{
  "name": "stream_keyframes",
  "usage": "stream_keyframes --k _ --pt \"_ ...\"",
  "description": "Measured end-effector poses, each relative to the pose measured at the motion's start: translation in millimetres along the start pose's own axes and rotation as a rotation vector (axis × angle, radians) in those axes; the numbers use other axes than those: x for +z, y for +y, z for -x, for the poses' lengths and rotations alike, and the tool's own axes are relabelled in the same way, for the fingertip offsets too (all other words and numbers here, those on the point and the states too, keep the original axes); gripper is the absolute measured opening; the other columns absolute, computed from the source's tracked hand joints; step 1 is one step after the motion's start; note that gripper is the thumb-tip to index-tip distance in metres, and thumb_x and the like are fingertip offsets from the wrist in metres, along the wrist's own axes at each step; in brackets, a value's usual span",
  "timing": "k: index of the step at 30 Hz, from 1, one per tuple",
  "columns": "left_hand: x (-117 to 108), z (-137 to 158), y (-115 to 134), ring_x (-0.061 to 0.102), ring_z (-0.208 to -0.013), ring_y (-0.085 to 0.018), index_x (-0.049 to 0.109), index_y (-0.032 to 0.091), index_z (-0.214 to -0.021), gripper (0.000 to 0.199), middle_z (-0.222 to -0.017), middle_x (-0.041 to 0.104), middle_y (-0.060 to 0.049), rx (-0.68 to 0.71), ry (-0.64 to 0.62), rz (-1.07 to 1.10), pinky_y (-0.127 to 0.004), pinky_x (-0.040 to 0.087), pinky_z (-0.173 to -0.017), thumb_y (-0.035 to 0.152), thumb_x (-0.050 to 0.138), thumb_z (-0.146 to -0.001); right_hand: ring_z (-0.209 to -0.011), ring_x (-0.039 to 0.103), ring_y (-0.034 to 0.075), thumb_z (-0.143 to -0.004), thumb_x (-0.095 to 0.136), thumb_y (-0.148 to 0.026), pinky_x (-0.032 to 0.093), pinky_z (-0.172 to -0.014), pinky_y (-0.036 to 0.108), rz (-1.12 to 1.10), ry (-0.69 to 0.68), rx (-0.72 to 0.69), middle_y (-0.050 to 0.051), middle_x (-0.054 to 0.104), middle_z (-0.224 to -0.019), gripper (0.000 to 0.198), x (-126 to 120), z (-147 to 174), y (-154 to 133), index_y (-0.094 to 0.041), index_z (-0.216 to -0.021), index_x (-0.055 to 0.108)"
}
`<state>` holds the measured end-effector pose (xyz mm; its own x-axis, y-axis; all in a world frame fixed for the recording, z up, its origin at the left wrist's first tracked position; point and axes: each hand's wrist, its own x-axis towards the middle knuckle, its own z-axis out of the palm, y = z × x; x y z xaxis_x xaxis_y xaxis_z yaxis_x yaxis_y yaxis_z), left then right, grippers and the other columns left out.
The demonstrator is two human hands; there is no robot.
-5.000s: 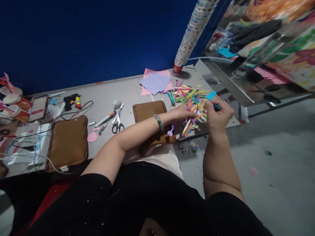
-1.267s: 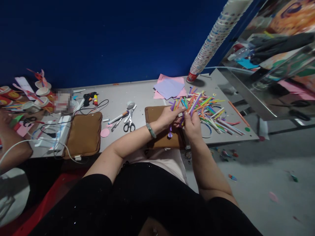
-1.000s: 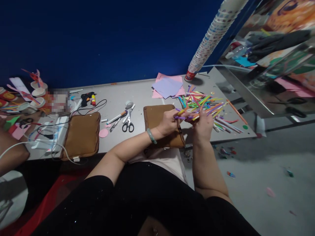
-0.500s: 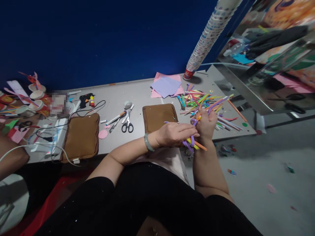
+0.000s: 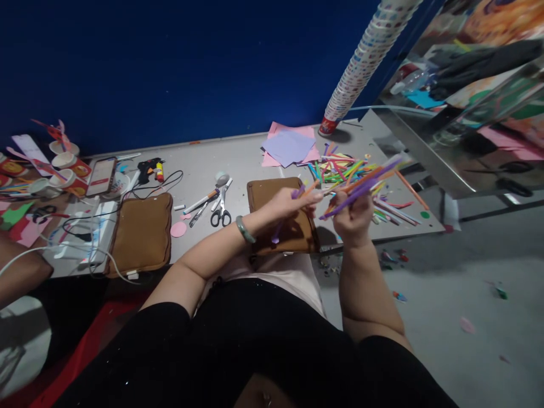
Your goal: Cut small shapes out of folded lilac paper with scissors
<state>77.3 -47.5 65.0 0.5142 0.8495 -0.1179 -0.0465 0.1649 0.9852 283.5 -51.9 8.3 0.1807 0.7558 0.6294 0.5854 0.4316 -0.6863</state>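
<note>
My right hand (image 5: 353, 221) is closed around several pipe cleaners (image 5: 359, 190), mostly purple and orange, which slant up to the right over the table. My left hand (image 5: 289, 205), with a green bangle (image 5: 245, 229) on the wrist, is closed on a few other pipe cleaners (image 5: 277, 233); purple and orange ends stick out above and below it. Beneath the left hand lies a brown cushion (image 5: 267, 190) on the table. A loose pile of coloured pipe cleaners (image 5: 331, 170) spreads just beyond my right hand.
Scissors (image 5: 221, 216), pens and a pink paper disc (image 5: 178, 229) lie left of centre. Beyond are pink and purple paper sheets (image 5: 289, 144) and a tall stack of paper cups (image 5: 352, 73). At left are another brown cushion (image 5: 142, 235), a power strip (image 5: 102, 229), a phone (image 5: 102, 175) and someone's arm.
My hands have drawn apart: the left has moved left and up over the cushion. The pipe cleaners in the right hand have swung to point up and right.
</note>
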Motion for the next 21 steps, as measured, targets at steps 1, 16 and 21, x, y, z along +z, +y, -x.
stream_keyframes --k 1,16,21 --pt "2.0 -3.9 -3.0 0.043 -0.049 -0.004 0.067 0.013 -0.073 0.048 -0.067 0.068 -0.005 -0.097 -0.064 -0.033 -0.02 0.029 -0.046 0.058 0.078 -0.087 -0.065 0.061 0.025 -0.096 0.054 -0.064 0.052 -0.064 0.042 0.09 -0.028 -0.079 0.008 0.062 -0.075 0.039 0.7 1.2 -0.6 -0.025 -0.093 0.056" --pt "38.8 1.7 -12.0 0.03 -0.041 -0.001 0.064 0.012 -0.082 0.021 -0.051 0.04 0.011 -0.285 -0.162 0.342 -0.017 0.021 -0.044 0.023 0.063 -0.1 -0.074 0.062 0.028 -0.104 0.039 -0.055 0.053 -0.071 0.045 0.343 0.168 0.092 0.01 0.06 -0.082 0.039 6.4 13.0 7.1 -0.021 -0.099 0.057" --pt "49.1 27.0 -15.0 0.039 -0.051 -0.003 0.066 0.013 -0.074 0.016 -0.054 0.048 0.009 -0.028 -0.131 0.03 -0.018 0.03 -0.052 0.014 0.068 -0.09 -0.086 0.058 0.032 -0.106 0.032 -0.042 0.048 -0.08 0.051 0.287 0.23 0.141 0.011 0.053 -0.086 0.022 -9.8 -10.5 47.6 -0.025 -0.098 0.043"
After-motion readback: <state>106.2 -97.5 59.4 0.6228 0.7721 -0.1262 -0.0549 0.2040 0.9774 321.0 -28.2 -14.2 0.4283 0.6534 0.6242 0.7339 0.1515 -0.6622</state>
